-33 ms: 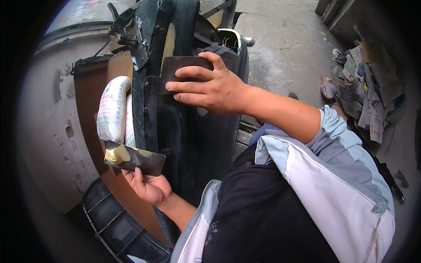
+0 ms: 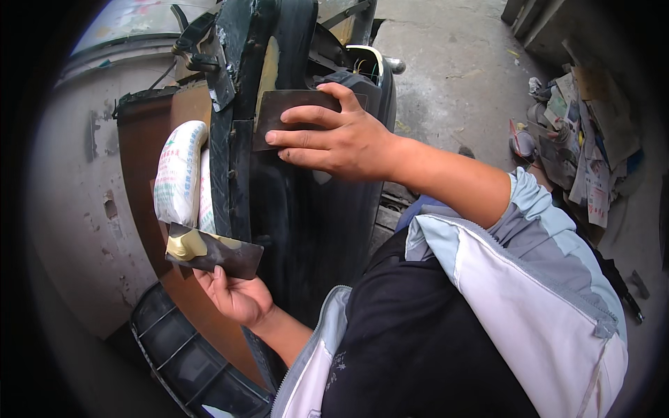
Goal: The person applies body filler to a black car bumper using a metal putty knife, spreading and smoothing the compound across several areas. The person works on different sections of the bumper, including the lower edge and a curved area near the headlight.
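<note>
In my left hand (image 2: 237, 296) is a dark, flat putty spreader (image 2: 233, 259), pinched at its lower edge with the thumb on top. A lump of pale yellow putty (image 2: 186, 245) sits on its far left end. My right hand (image 2: 341, 136) grips a second dark putty spreader (image 2: 270, 115), its fingers laid over the upper face and its thumb hidden. That spreader lies flat against a black car bumper (image 2: 306, 223), just below a smeared yellow putty patch (image 2: 270, 59).
A stuffed white printed sack (image 2: 178, 174) rests on a brown board (image 2: 136, 167) left of the bumper. A black ribbed plastic part (image 2: 185, 369) is at lower left. Scrap cardboard and paper (image 2: 592, 139) are heaped on the concrete floor (image 2: 446, 70) at right.
My right hand and its spreader have shifted very slightly to the right. The left hand looks unmoved.
</note>
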